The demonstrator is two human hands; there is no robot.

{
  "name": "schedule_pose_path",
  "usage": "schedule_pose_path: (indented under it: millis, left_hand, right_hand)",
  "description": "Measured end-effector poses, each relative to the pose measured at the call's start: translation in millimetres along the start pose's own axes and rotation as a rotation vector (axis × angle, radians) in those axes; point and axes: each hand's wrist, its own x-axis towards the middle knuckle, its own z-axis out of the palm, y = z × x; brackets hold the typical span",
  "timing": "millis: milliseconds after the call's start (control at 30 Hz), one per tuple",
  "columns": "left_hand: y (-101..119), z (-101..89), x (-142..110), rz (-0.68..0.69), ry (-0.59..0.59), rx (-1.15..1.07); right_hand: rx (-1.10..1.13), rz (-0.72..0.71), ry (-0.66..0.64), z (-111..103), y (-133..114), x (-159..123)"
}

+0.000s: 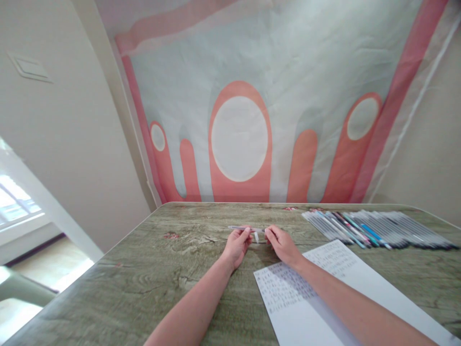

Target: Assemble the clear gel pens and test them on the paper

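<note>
Above the middle of the table, both my hands hold a slim pale pen [257, 229] roughly level between them. My left hand [237, 245] pinches the pen along its barrel, with one end sticking out to the left past the fingers. The fingers of my right hand [281, 242] are closed on its dark right end. Just below the pen, between the hands, is a small white piece [256, 237], too blurred to name. Under my right forearm lies a white sheet of paper [367, 288] with rows of handwriting on its upper left part.
A long row of pens [374, 229], mostly clear-barrelled with a few coloured ones, lies side by side at the right rear of the wood-patterned table [144, 274]. A wall hanging [281, 57] with coral shapes rises behind the table's far edge.
</note>
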Motion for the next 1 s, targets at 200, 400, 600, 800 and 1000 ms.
schedule_pose_path:
  millis: [200,400,600,800,1000]
  left_hand:
    - [-1.9,-1.0,0.2,-0.001,-0.018,0.002]
    - [-4.7,0.4,-0.7,0.013,-0.039,0.024]
    - [-5.0,-0.7,0.3,0.01,-0.004,-0.001]
    - [-5.1,-0.2,0.1,-0.011,-0.005,0.003]
    - [-6.0,0.5,-0.1,-0.006,0.005,-0.015]
  right_hand:
    - [-0.04,-0.03,0.055,0.5,-0.5,-0.3]
    - [-0.022,0.025,0.01,0.6,3.5,0.5]
    - [0.031,0.007,0.043,-0.5,0.2,-0.6]
    - [-0.012,0.009,0.019,0.2,2.3,0.0]
    - [0.031,0.015,0.004,-0.3,0.4,-1.1]
